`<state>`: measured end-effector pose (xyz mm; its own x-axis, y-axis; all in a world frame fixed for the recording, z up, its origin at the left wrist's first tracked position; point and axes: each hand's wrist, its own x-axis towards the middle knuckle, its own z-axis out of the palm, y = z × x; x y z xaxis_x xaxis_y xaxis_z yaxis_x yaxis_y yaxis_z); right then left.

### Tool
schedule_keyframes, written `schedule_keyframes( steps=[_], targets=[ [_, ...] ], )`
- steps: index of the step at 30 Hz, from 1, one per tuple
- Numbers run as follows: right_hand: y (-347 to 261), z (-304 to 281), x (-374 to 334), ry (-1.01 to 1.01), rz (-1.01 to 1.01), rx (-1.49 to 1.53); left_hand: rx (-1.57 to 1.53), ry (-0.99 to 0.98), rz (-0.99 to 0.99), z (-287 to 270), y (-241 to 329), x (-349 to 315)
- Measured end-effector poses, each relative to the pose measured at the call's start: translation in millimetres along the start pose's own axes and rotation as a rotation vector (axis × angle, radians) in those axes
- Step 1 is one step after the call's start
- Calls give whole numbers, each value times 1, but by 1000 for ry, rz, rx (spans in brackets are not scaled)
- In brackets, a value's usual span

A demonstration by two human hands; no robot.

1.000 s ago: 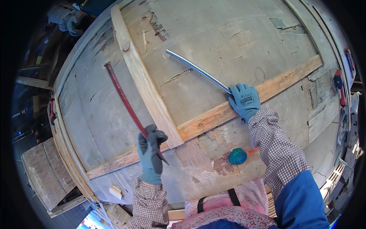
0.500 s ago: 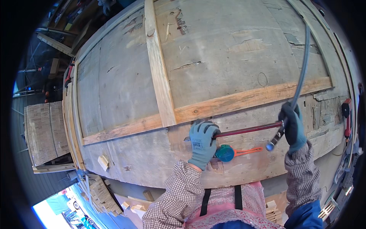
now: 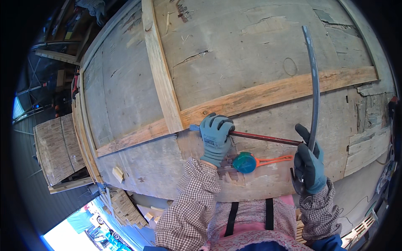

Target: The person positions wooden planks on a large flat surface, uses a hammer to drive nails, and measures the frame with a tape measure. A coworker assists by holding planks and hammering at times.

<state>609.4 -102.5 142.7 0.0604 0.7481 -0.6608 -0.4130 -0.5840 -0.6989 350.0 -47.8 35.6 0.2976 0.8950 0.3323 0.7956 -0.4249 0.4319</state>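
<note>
My left hand (image 3: 216, 136), in a blue-grey glove, is closed round a slim red bar (image 3: 268, 138). The bar's flat grey-blue tip pokes out on the hand's left side, near where two wooden battens meet. My right hand (image 3: 310, 165), gloved alike, is wrapped round the lower part of a long grey metal bar (image 3: 315, 90), which points away from me across the far batten. A dark hooked metal piece shows below this hand. The red bar's right end reaches the right hand, whose fingers hide how they meet. Between the hands lies a round teal tool (image 3: 245, 162) with an orange looped handle.
A large worn plywood panel (image 3: 243, 54) fills the view, with a long batten (image 3: 259, 94) and a crossing batten (image 3: 161, 67) on it. A wood offcut (image 3: 118, 174) lies at left. Stacked boards (image 3: 58, 148) stand beyond the left edge. Another person's gloved hand (image 3: 99, 14) shows at far left.
My right hand has come lower and slightly left, and the grey bar's far end has swung left. The red bar now slopes down toward the right. The whole view has shifted a little.
</note>
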Motion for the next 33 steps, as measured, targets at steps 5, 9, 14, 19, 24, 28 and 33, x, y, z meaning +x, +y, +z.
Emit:
schedule_keyframes(
  steps=[5,9,14,19,24,28,33],
  targets=[
    [-4,15,5,31,-59,-94,-58,18,-35,1,-11,-1],
    [-12,22,6,49,-96,-165,-51,24,-49,-1,-15,0],
    [-11,31,9,132,-147,-167,-92,64,-112,-4,-25,-1],
    [-10,36,16,171,-155,-181,-91,94,-109,-4,-26,1],
    [-10,46,26,197,-29,-196,-165,75,-125,-8,-28,2],
    [-9,48,33,230,-15,-201,-74,28,-55,-10,-15,9],
    [-11,46,33,154,32,-166,-131,-309,-88,-11,66,43]
  ],
)
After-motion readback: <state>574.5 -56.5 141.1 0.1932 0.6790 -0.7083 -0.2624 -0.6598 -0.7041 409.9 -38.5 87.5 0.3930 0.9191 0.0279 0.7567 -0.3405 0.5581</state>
